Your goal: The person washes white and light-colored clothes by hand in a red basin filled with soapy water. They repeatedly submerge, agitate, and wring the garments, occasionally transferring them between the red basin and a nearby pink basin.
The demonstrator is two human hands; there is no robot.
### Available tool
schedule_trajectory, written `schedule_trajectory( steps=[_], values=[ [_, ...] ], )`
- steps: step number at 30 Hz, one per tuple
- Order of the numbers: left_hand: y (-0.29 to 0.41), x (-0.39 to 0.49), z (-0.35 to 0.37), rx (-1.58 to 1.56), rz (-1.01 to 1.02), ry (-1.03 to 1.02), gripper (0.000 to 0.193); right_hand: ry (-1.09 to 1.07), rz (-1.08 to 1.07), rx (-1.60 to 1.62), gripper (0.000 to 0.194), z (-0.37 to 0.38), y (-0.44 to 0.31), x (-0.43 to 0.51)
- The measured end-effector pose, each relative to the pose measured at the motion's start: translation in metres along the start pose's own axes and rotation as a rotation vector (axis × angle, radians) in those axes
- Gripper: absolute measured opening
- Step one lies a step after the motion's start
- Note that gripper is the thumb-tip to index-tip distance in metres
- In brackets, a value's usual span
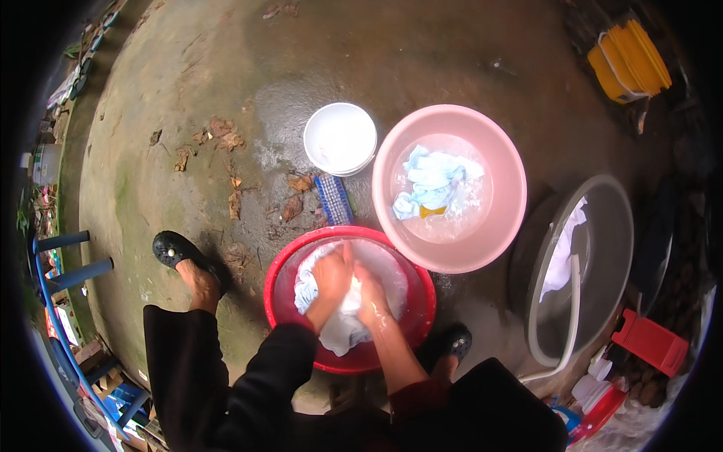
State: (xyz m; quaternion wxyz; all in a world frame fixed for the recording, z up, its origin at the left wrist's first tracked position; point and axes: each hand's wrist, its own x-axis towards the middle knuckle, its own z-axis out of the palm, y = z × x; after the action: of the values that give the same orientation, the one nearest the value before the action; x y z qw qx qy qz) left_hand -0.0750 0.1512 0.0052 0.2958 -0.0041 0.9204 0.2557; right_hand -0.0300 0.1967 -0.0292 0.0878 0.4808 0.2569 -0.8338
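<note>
Between my feet stands a red plastic basin [350,366] with cloudy, soapy water and wet cloth [344,333], white and light blue, in it. My left hand [333,271] and my right hand [371,294] are close together over the basin, both on the white cloth between them. The fingers are partly hidden, and the cloth covers what lies beneath. Touching or nearly touching the red basin at the upper right is a pink basin [502,169], holding water, light blue cloth [434,175] and a small yellow piece.
A blue and white scrub brush [334,199] lies beyond the red basin, near a white bucket [340,138]. On the right are a large grey tub [613,271] with white cloth and a hose, a red plastic object [649,342] and a yellow bucket [630,62]. Dry leaves [226,134] dot the wet concrete.
</note>
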Motion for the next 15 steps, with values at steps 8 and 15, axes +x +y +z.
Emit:
schedule_trajectory(
  steps=[8,15],
  values=[
    [-0.037,0.025,-0.021,0.158,0.103,-0.066,0.038,0.076,0.069,-0.266,0.041,-0.005,-0.012,-0.006],
    [-0.075,0.040,-0.065,-0.816,0.068,-0.421,0.020,-0.153,-0.108,-0.338,0.019,-0.023,-0.042,0.002]
  ],
)
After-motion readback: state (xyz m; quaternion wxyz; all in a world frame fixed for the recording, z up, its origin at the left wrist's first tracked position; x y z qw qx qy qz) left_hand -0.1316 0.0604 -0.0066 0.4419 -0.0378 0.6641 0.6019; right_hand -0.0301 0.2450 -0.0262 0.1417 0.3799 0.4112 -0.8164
